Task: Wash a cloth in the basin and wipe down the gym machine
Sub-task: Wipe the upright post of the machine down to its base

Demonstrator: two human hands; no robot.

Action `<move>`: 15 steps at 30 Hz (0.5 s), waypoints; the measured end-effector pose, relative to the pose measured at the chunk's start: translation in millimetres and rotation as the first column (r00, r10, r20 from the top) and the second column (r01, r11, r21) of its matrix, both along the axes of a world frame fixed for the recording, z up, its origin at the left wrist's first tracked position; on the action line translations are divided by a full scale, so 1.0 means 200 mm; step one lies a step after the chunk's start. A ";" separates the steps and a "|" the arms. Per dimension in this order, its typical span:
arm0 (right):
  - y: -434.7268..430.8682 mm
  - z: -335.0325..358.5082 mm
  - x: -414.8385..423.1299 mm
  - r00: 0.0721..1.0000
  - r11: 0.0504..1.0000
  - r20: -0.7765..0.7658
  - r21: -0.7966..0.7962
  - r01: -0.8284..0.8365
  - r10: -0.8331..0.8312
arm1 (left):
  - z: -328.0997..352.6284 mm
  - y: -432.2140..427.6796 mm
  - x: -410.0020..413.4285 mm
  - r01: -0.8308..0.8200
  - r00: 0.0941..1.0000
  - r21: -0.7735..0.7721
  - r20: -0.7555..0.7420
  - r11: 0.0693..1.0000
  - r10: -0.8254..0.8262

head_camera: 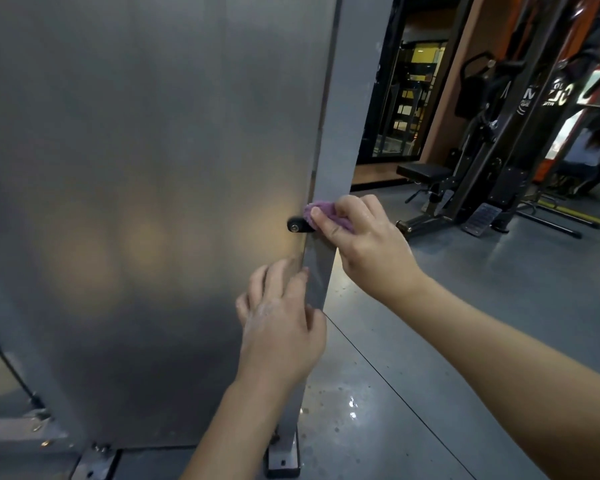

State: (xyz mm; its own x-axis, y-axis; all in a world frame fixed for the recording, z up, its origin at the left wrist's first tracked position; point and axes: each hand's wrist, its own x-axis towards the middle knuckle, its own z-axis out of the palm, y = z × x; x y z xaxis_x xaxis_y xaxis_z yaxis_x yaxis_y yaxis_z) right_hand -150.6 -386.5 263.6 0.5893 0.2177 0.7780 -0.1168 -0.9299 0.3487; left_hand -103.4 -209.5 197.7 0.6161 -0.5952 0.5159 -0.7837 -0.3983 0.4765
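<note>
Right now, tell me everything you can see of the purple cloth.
The purple cloth is small, soft-looking and bunched up, with a fuzzy, towel-like surface. The right hand grips it, fingers curled over it, and hides much of it. It is pressed against the edge of the grey metal panel, right beside a black fastener. Whether it is wet cannot be told.

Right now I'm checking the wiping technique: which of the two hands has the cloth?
The right hand: it pinches the purple cloth against the machine's grey post beside a black fastener. The left hand, lower down, only rests bare on the post's edge.
</note>
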 end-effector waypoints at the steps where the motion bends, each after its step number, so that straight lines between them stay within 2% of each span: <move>1: 0.02 0.01 0.01 1.000 1.000 0.012 0.017 -0.001 0.001 | 0.02 0.02 0.02 -0.016 1.000 -0.032 0.019 0.999 0.017; 8: -0.02 0.04 -0.03 1.000 1.000 -0.010 -0.009 -0.002 0.002 | 0.25 0.01 0.07 0.000 0.984 -0.059 0.179 0.998 0.011; 11: -0.02 0.16 -0.03 1.000 0.996 -0.024 -0.088 0.009 -0.011 | 0.33 0.01 0.07 0.033 0.977 0.092 0.207 0.995 -0.052; 15: -0.03 0.62 0.01 0.996 0.995 0.080 -0.087 0.052 -0.045 | 0.42 0.01 0.09 0.023 0.965 0.209 0.250 0.978 -0.076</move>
State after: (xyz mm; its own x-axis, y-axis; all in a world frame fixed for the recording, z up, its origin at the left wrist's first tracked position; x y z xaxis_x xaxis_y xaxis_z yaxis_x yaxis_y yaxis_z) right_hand -148.6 -393.1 387.7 0.5390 0.2613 0.8008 -0.1909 -0.8880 0.4182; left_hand -86.1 -207.7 282.0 0.4469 -0.7297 0.5175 -0.8897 -0.4231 0.1716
